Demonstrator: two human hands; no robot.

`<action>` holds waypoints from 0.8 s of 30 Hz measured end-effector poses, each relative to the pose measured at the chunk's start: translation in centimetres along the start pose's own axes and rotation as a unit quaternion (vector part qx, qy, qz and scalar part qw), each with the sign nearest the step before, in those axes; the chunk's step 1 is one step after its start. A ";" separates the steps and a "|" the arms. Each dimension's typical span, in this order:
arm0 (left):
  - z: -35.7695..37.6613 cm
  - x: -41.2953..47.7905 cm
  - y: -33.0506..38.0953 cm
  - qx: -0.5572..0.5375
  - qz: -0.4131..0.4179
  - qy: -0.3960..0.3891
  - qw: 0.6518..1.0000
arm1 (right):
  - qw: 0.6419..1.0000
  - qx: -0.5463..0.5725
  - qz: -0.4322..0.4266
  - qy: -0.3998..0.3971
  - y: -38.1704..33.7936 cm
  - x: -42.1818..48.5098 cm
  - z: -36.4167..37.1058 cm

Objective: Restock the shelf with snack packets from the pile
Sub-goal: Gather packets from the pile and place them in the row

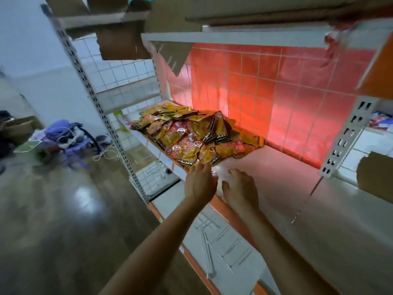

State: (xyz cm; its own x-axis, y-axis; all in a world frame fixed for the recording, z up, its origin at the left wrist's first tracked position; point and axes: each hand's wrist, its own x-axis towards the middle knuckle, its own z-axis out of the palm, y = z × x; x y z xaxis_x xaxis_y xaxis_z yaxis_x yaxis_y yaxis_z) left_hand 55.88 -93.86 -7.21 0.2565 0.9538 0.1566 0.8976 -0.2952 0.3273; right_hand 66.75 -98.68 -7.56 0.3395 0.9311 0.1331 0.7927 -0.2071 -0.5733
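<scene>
**A:** Where does it stand? The shelf looks bare across its whole right half.

**B:** Yes, and the pile of snack packets is heaped on the left half. It runs right up to the front edge and is loose, glossy and overlapping, with nothing set out in rows yet.

**A:** So what's the worry?

**B:** A slide, I'd say. The front packet lies at the bottom of the heap, at the lip. If it is pulled out flat, the ones resting on it may follow and spill over the edge to the floor.

**A:** And the hands?

**B:** The left hand reaches in with its fingers stretched out straight. The tips are at that front packet's near edge and it grips nothing. The right hand is just beside it, over bare shelf, with its fingers bent down and the tips hidden. I can't tell whether it holds anything.

**A:** Anything else that could go wrong?

**B:** A straight-fingered touch could nudge the packet sideways instead of lifting it. Taking packets from the top of the heap looks safer.
</scene>
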 end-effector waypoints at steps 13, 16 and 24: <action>-0.1 9.6 -7.1 0.033 -0.044 -0.026 0.998 | 0.989 -0.139 0.047 -0.033 -4.1 5.0 6.3; 0.3 10.5 -7.5 0.053 -0.035 -0.013 0.998 | 0.985 -0.161 0.053 -0.004 -4.4 5.2 6.6; 0.1 10.8 -7.8 0.013 -0.009 0.023 1.000 | 0.993 -0.037 0.112 0.016 -4.3 4.6 5.9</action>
State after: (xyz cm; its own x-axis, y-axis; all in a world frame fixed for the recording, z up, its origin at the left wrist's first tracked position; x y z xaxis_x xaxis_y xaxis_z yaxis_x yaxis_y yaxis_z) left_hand 51.72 -81.21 -8.19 0.2241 0.9553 0.1929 0.9115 -0.2755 0.3054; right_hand 61.88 -91.76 -9.29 0.5265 0.8494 0.0357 0.7306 -0.4305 -0.5300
